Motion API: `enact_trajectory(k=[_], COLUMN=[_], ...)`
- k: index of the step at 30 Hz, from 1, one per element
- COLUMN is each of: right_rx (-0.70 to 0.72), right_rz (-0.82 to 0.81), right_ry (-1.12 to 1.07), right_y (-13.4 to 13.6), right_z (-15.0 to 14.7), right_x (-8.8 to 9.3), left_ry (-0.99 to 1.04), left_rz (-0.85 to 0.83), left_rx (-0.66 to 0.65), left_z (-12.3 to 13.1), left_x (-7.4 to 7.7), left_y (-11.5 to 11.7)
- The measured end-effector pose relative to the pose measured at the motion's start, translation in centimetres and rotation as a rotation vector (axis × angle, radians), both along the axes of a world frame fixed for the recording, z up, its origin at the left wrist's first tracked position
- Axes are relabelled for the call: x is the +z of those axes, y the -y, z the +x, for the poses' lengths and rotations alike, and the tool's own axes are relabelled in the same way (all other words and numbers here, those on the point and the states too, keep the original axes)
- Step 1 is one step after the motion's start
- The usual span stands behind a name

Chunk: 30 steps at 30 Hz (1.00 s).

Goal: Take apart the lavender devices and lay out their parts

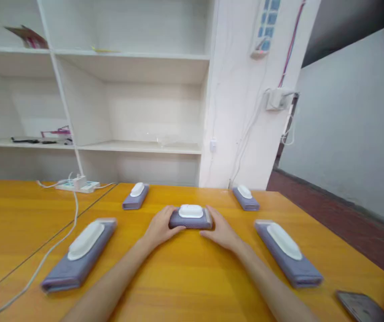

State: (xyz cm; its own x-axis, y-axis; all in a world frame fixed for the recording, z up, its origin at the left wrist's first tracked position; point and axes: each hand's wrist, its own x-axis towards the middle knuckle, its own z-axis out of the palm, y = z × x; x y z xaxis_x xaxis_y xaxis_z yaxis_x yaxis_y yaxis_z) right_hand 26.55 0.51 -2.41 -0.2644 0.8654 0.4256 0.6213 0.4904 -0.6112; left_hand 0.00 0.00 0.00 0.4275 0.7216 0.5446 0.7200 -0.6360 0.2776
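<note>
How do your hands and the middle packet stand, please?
Left hand and right hand cupped around opposite ends of middle grey-purple packet. White oval piece on top. White cable and phone lie apart from both hands.

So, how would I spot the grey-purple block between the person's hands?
Find the orange-yellow table in front of the white shelves. Midway across its far half, look for the grey-purple block with a white piece on top. Unlike the four similar blocks around it, it has the left hand and right hand at its ends.
</note>
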Motion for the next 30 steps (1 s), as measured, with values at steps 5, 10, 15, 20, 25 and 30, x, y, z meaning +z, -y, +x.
enact_trajectory(k=[5,10,15,20,25,30], right_rx=[0.036,-0.002,-0.130,-0.153,0.002,-0.031], right_rz=[-0.029,-0.048,0.041,0.028,-0.065,-0.077], right_ry=[-0.010,0.018,0.142,0.243,0.149,0.204], right_y=[-1.1,-1.0,0.1,0.5,0.1,-0.3], right_z=[-0.1,-0.8,-1.9,-2.5,-2.5,-2.3], right_x=[0.4,1.0,1.5,2.2,2.6,2.9], left_ry=[-0.128,-0.134,-0.121,-0.157,-0.144,-0.117], left_rz=[0.064,0.057,0.056,0.063,0.063,0.059], left_rx=[0.132,0.297,0.313,0.286,0.221,0.238], left_z=[1.5,3.4,3.5,2.3,1.7,1.7], left_x=[0.6,0.7,0.4,0.7,1.0,0.9], left_y=[-0.3,-0.8,-1.1,-1.1,-1.2,-1.1])
